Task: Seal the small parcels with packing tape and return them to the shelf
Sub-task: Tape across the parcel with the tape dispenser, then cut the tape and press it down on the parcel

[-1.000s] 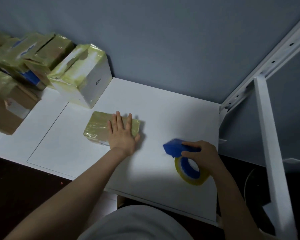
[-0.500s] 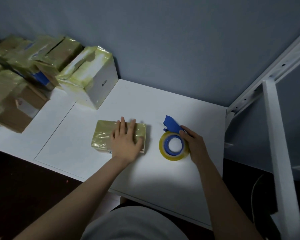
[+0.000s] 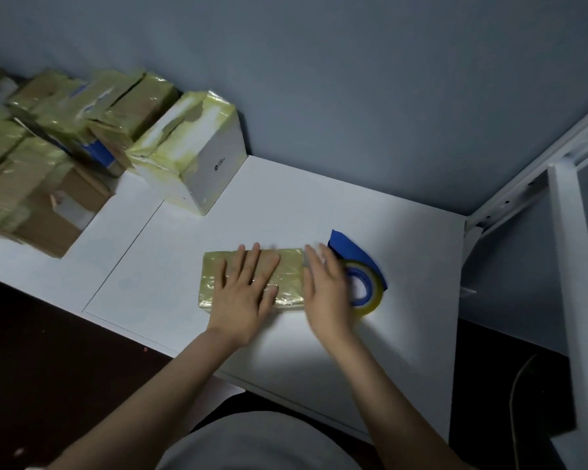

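Note:
A small flat parcel [image 3: 287, 278] wrapped in yellowish tape lies on the white shelf board [image 3: 319, 205]. My left hand [image 3: 245, 290] rests flat on top of it, fingers straight and spread. My right hand [image 3: 326, 286], blurred by motion, is at the parcel's right end with straight fingers and holds nothing. Just to the right lies the tape roll in its blue dispenser [image 3: 364, 276], flat on the board and partly hidden behind my right hand.
A taller white taped box [image 3: 197, 164] stands at the back, and several brown taped parcels [image 3: 41, 164] are piled at the left. A white metal shelf upright [image 3: 571, 266] rises at the right. The wall runs along the board's far edge.
My right hand set the tape dispenser down on the board, let go of it and moved left to the parcel's right end. My left hand stayed on the parcel.

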